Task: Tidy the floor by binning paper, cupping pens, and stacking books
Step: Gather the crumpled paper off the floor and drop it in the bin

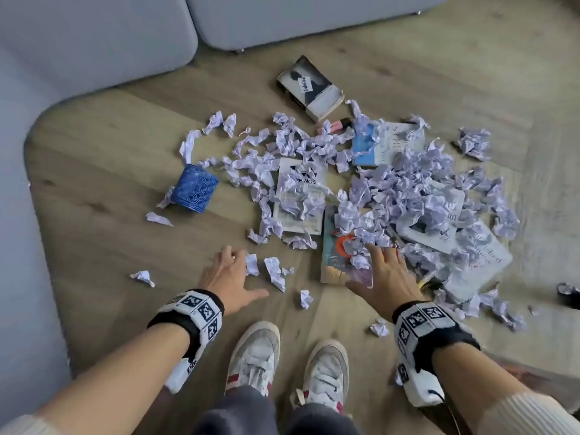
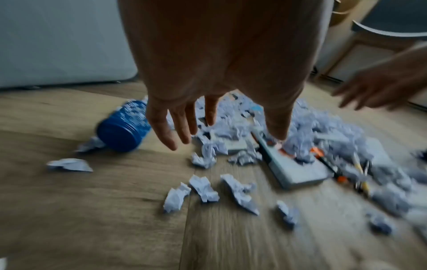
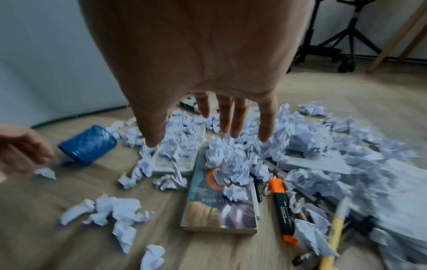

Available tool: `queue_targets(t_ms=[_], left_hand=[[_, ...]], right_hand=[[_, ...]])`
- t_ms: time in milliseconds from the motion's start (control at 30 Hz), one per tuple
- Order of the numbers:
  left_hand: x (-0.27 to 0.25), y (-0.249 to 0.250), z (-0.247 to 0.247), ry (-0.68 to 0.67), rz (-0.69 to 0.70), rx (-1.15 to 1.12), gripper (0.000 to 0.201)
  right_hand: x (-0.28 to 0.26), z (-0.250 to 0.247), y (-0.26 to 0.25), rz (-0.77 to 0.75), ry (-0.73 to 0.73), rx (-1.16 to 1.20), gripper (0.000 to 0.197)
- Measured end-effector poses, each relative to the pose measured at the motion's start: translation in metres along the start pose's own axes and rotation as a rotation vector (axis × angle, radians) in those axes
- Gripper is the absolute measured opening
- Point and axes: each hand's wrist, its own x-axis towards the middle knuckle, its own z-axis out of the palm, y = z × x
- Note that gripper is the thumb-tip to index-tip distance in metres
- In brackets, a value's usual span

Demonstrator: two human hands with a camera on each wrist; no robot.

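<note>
Crumpled paper (image 1: 405,196) lay heaped across the wooden floor (image 1: 103,171), burying several books (image 1: 299,196). We had our left hand (image 1: 226,277) spread above loose scraps, holding nothing. Our right hand (image 1: 384,277) hovered, fingers splayed, over the teal book (image 3: 219,206). Beside it lay an orange highlighter (image 3: 282,210); the blue cup (image 1: 194,187) was tipped over, left of the heap.

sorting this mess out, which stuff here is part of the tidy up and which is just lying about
Job: crumpled paper, blue cup on its side, orange highlighter, pink highlighter, teal book, white book.
Lying about: grey sofa, black stand.
</note>
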Motion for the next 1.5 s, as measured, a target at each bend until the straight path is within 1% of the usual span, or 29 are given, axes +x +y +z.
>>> queue_targets(t_ms=[100, 167, 200, 267, 300, 333, 400, 467, 533, 600, 633, 667, 700, 733, 767, 800, 833, 867, 933, 967, 1000, 1067, 1133, 1167, 1233, 1333, 1400, 1467, 1500], left_hand=[[0.048, -0.002, 0.053, 0.050, 0.179, 0.167, 0.108], [0.073, -0.001, 0.091, 0.065, 0.355, 0.291, 0.124], [0.083, -0.001, 0.110, 0.088, 0.421, 0.334, 0.126], [0.101, -0.004, 0.143, 0.150, 0.499, 0.377, 0.122], [0.109, -0.005, 0.157, 0.206, 0.530, 0.399, 0.117], [0.116, -0.006, 0.168, 0.273, 0.543, 0.431, 0.110], [0.131, -0.009, 0.178, 0.367, 0.526, 0.466, 0.095], [0.143, -0.009, 0.175, 0.445, 0.493, 0.447, 0.075], [0.153, -0.010, 0.162, 0.490, 0.462, 0.384, 0.047], [0.160, -0.017, 0.147, 0.502, 0.503, 0.280, 0.026], [0.163, -0.022, 0.140, 0.488, 0.548, 0.232, 0.021], [0.166, -0.027, 0.134, 0.491, 0.600, 0.205, 0.021], [0.170, -0.030, 0.128, 0.528, 0.647, 0.181, 0.024], [0.174, -0.031, 0.121, 0.603, 0.668, 0.130, 0.027], [0.178, -0.027, 0.111, 0.684, 0.657, 0.050, 0.028], [0.180, -0.021, 0.100, 0.761, 0.618, -0.045, 0.030], [0.183, -0.013, 0.089, 0.819, 0.550, -0.124, 0.032], [0.186, -0.005, 0.079, 0.841, 0.454, -0.154, 0.038], [0.195, 0.011, 0.065, 0.785, 0.268, -0.119, 0.060], [0.200, 0.020, 0.061, 0.747, 0.234, -0.099, 0.072], [0.204, 0.029, 0.059, 0.702, 0.248, -0.073, 0.081], [0.213, 0.048, 0.060, 0.600, 0.318, 0.075, 0.083], [0.216, 0.064, 0.068, 0.527, 0.359, 0.279, 0.073], [0.214, 0.070, 0.072, 0.524, 0.369, 0.345, 0.064], [0.210, 0.076, 0.079, 0.524, 0.386, 0.407, 0.045], [0.205, 0.082, 0.080, 0.467, 0.425, 0.440, 0.031], [0.201, 0.091, 0.075, 0.445, 0.465, 0.340, 0.024], [0.195, 0.106, 0.067, 0.469, 0.562, 0.115, 0.020], [0.188, 0.115, 0.063, 0.482, 0.628, -0.015, 0.021]], right_hand=[[0.055, 0.050, 0.020, 0.002, 0.163, -0.114, 0.102], [0.088, 0.079, 0.033, -0.015, 0.247, -0.171, 0.104], [0.102, 0.088, 0.036, -0.034, 0.289, -0.192, 0.102], [0.127, 0.102, 0.045, -0.082, 0.353, -0.257, 0.096], [0.138, 0.107, 0.047, -0.110, 0.394, -0.303, 0.092], [0.145, 0.110, 0.046, -0.126, 0.415, -0.342, 0.087], [0.157, 0.114, 0.046, -0.154, 0.462, -0.375, 0.078], [0.161, 0.111, 0.045, -0.146, 0.480, -0.364, 0.068], [0.158, 0.106, 0.046, -0.140, 0.475, -0.311, 0.058], [0.156, 0.101, 0.049, -0.182, 0.410, -0.331, 0.053], [0.156, 0.099, 0.050, -0.224, 0.375, -0.380, 0.052], [0.155, 0.097, 0.049, -0.234, 0.340, -0.422, 0.048], [0.158, 0.095, 0.049, -0.268, 0.339, -0.436, 0.042], [0.159, 0.092, 0.045, -0.287, 0.346, -0.439, 0.042], [0.163, 0.092, 0.043, -0.309, 0.343, -0.450, 0.038], [0.164, 0.089, 0.038, -0.275, 0.333, -0.393, 0.029], [0.165, 0.087, 0.035, -0.261, 0.355, -0.320, 0.023], [0.166, 0.086, 0.033, -0.247, 0.377, -0.250, 0.020], [0.166, 0.087, 0.033, -0.260, 0.426, -0.143, 0.019], [0.162, 0.086, 0.033, -0.271, 0.451, -0.110, 0.019], [0.158, 0.086, 0.034, -0.268, 0.463, -0.083, 0.019], [0.149, 0.086, 0.039, -0.264, 0.480, -0.032, 0.019], [0.142, 0.088, 0.048, -0.241, 0.481, 0.014, 0.019], [0.138, 0.088, 0.053, -0.228, 0.478, 0.033, 0.019], [0.130, 0.089, 0.065, -0.188, 0.457, 0.084, 0.018], [0.115, 0.087, 0.077, -0.116, 0.426, 0.150, 0.020], [0.109, 0.084, 0.076, -0.094, 0.457, 0.195, 0.020], [0.108, 0.076, 0.066, -0.110, 0.523, 0.266, 0.021], [0.107, 0.072, 0.058, -0.124, 0.553, 0.310, 0.021]])
